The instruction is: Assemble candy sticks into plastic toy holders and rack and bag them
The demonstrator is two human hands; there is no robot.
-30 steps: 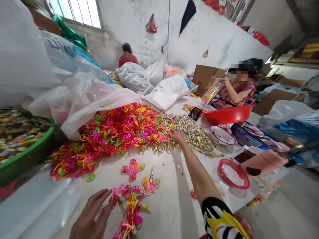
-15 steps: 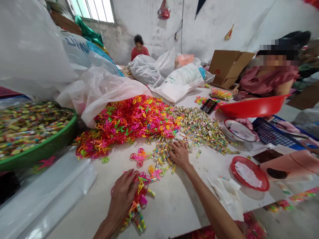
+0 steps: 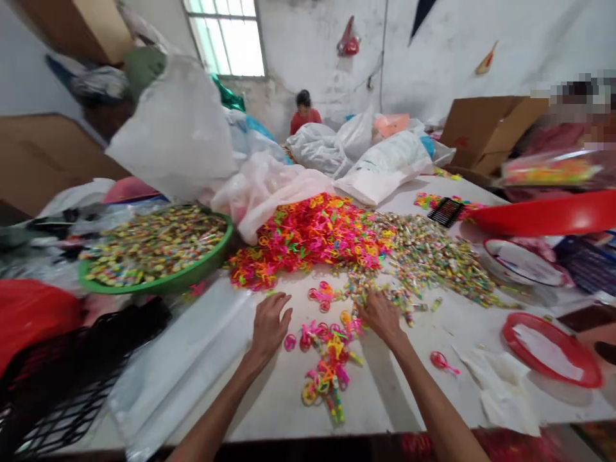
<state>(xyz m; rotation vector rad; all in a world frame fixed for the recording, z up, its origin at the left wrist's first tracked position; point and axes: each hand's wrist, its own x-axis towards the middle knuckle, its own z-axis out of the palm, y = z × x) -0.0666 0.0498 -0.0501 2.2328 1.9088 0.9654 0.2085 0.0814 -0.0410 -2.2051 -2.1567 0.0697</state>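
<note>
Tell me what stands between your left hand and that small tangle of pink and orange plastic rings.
Only one loose pink plastic ring, lying on the white tabletop between the left hand and the small tangle of pink and orange plastic rings; nothing else is there.

A basin (image 3: pixel 192 276) sits left of the heaped plastic rings (image 3: pixel 308 240), sacks (image 3: pixel 385 167) behind.

Hands: left hand (image 3: pixel 270 327), 1; right hand (image 3: pixel 382 316), 1. Co-workers: in red (image 3: pixel 303 119), 1; at right, blurred (image 3: pixel 572 128), 1. Green basin (image 3: pixel 158 287), 1. Red basin (image 3: pixel 548 215), 1. Red tray (image 3: pixel 553 378), 1. Cardboard box (image 3: pixel 491 125), 1. Window (image 3: pixel 228 42), 1.
</note>
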